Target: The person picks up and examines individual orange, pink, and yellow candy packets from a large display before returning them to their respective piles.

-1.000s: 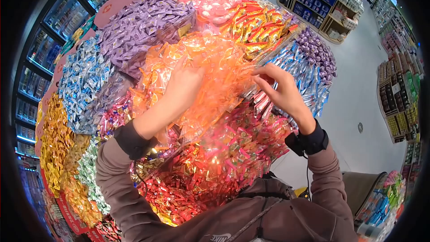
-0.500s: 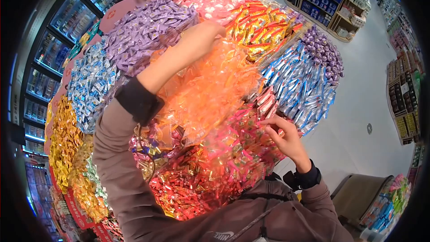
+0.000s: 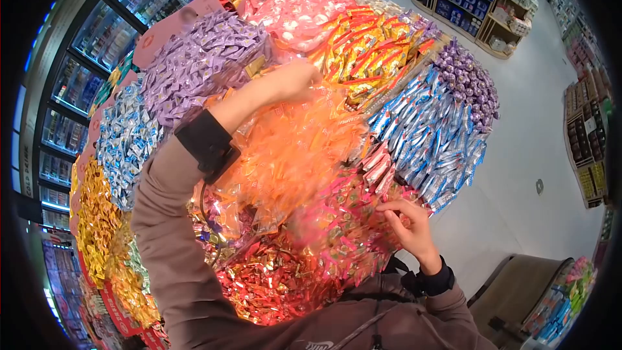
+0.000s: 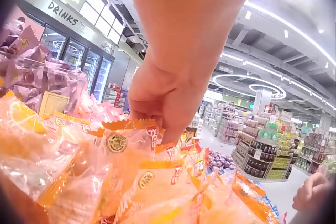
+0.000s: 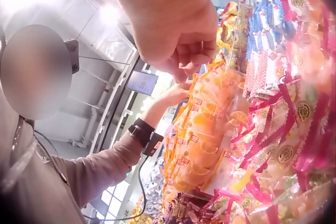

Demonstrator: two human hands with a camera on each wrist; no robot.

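Orange wrapped candies form a heap in the middle of the display. At the heap's far edge is my left hand, its fingers pointing down among the packets; their tips are hidden, so a hold on a packet cannot be made out. My right hand hovers by the pink-wrapped candies, fingers loosely bent and nothing visible in them. In the right wrist view the orange heap lies beyond it.
Purple candies lie left of the orange heap, yellow-and-red packets behind it. Blue-and-white sticks are on the right, red candies nearest the body. Grey floor runs along the right, with a brown bin-like container near.
My left hand has moved from the middle of the orange heap to its far edge. My right hand has come down toward the body, from beside the orange heap to the pink candies.
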